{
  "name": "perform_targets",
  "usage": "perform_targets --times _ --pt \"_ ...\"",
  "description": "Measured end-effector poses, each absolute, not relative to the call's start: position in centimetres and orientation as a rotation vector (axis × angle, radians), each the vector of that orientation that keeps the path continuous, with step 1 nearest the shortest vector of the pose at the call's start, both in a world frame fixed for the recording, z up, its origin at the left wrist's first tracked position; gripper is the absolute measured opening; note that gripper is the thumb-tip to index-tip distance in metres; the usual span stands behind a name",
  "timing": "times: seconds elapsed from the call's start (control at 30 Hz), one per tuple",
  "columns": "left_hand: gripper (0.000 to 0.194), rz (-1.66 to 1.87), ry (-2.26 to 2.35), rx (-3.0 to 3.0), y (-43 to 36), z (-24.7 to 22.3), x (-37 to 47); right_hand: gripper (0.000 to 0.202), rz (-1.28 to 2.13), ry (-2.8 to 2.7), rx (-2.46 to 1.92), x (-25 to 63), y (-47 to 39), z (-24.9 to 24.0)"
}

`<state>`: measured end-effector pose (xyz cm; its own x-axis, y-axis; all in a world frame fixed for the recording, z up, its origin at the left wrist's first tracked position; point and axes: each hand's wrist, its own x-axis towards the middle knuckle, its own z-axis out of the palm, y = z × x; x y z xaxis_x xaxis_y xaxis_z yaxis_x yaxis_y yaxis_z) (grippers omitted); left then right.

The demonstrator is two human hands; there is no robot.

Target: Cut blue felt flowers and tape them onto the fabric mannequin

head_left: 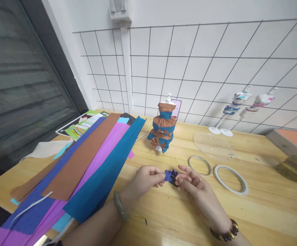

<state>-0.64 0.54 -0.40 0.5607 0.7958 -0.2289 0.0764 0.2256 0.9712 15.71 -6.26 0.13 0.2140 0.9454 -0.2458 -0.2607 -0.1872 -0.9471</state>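
Blue cut-out between both hands at the table.
Left hand pinches one edge, thumb against finger; right hand meets the darker end, index lifted, can't tell if clamped. Two-sided hold probably keeps flimsy stuff spread. Tape rings lie near right hand, likely for easy reach; dressed form stands upright beyond, phone behind it, screen digits maybe ending "57". Colored strips heaped left, overlapping printed booklet, lettering too blurred to read.
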Motion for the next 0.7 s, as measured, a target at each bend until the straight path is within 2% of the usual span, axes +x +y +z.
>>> perform_targets --times 0.4,0.7 --pt "0.02 0.638 0.783 1.311 -0.3 0.1 0.0 0.052 1.386 -0.697 -1.197 13.2 -6.7 -0.4" --pt "0.019 0.642 0.891 1.3 -0.4 0.3 0.1 0.053 1.421 -0.716 -1.16 12.8 -6.7 -0.3"
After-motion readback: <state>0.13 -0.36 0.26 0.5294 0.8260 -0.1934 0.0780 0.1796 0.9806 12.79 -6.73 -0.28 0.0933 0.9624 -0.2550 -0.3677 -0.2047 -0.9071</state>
